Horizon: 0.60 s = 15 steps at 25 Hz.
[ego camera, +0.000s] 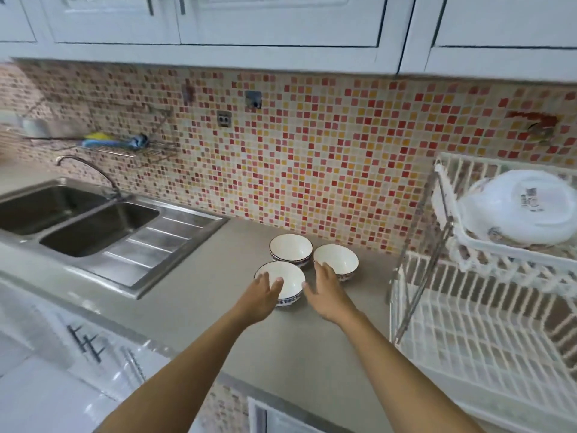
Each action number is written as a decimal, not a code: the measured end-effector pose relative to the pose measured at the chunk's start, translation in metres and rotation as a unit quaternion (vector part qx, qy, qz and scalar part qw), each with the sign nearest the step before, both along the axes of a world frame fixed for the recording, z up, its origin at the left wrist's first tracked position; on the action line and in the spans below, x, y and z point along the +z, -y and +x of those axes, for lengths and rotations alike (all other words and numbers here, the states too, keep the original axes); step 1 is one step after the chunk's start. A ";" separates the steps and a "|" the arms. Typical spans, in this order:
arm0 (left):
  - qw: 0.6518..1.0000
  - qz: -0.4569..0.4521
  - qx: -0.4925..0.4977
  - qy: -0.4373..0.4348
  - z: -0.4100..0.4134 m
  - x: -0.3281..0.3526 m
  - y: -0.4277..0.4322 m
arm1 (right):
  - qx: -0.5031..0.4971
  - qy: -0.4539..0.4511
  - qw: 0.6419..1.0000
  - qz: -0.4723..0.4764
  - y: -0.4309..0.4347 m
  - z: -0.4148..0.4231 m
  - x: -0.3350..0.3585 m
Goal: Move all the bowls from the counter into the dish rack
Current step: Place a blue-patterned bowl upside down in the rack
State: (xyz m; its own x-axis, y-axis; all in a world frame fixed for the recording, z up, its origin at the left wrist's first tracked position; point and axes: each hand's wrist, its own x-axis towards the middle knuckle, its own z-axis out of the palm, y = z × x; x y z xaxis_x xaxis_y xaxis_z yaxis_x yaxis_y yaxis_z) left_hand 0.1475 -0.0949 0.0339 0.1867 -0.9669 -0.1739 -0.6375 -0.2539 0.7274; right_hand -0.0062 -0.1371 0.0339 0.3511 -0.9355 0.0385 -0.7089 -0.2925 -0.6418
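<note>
Three white bowls with blue patterned outsides stand close together on the grey counter: a near bowl, a far bowl and a right bowl. My left hand hovers over the near bowl's left rim, fingers spread, holding nothing. My right hand is open between the near bowl and the right bowl, its fingertips at the right bowl's front rim. The white two-tier dish rack stands at the right; its lower tier holds nothing.
The rack's upper tier carries white plates or lids. A steel double sink with a tap lies to the left. A mosaic tile wall is behind the bowls, white cabinets above, drawers below the counter's front edge.
</note>
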 end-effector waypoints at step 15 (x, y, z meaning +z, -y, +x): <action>0.985 0.115 0.125 0.031 0.046 -0.125 0.126 | -0.101 0.111 0.929 0.337 0.139 0.052 -0.146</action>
